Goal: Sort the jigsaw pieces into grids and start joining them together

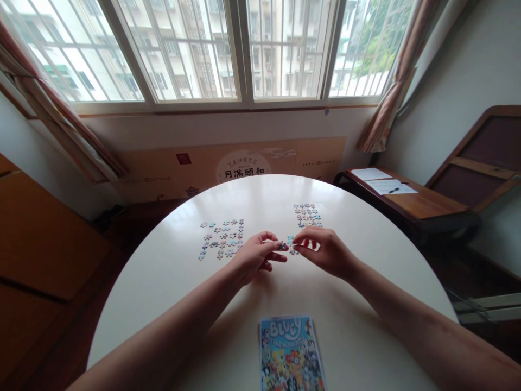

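Your left hand (257, 253) pinches a dark puzzle piece (283, 246), held between the two hands; your right hand (323, 247) curls beside pale-blue pieces (291, 239), grip unclear. Probably light, stiff, creasable card; take by edges.

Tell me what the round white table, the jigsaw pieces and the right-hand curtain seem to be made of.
Round white table: smooth and glossy, perhaps laminate or lacquered board; its top shows pale reflections.
Jigsaw pieces: probably printed cardboard, given their flat, knobbed shapes and mixed colours, but too small to be sure.
Right-hand curtain: soft fabric, judging by its gathered folds.
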A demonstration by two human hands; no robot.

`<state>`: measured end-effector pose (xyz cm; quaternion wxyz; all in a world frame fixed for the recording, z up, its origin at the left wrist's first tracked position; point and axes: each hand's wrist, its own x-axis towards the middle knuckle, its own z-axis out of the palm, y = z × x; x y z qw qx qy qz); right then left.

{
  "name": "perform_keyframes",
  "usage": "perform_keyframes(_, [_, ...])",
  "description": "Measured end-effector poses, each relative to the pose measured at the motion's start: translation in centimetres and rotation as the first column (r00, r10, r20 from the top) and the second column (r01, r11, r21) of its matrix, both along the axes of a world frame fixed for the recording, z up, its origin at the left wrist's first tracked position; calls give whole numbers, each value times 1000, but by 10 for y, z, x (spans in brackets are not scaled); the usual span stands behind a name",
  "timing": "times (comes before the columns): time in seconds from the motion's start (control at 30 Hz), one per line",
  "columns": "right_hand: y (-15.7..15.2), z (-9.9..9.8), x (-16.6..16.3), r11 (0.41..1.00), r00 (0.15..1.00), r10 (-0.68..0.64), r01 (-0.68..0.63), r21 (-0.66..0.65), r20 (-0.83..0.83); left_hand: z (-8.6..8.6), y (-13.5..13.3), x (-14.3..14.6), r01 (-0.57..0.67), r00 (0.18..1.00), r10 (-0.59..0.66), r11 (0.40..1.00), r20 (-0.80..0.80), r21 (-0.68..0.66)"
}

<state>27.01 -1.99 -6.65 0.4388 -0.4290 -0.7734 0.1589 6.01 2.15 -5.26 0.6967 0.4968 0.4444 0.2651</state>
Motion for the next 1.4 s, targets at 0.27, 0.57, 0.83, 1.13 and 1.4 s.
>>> perform_keyframes(0.27, [-1, 0, -1, 1000, 997, -6, 8, -15, 83, -4, -3, 5, 15, 1000, -15, 999, -17, 46])
perform_keyframes(0.57, [1, -6, -5, 1000, 992, -12, 14, -17, 125, -8, -5, 7, 55, 999, -55, 994, -4, 99])
perform_keyframes(0.83, [4, -7, -4, 999, 992, 10, -16, 48, 123, -6, -4, 7, 88, 996, -88, 991, -5, 103])
perform_keyframes(1.13, [1, -3, 1, 999, 987, 30, -32, 12, 156, -9, 0, 6, 144, 989, -142, 984, -30, 107])
perform_keyframes(1.4, [4, 3, 21, 989, 965, 48, -11, -146, 257, -20, -3, 6, 166, 960, -17, 839, -280, 518])
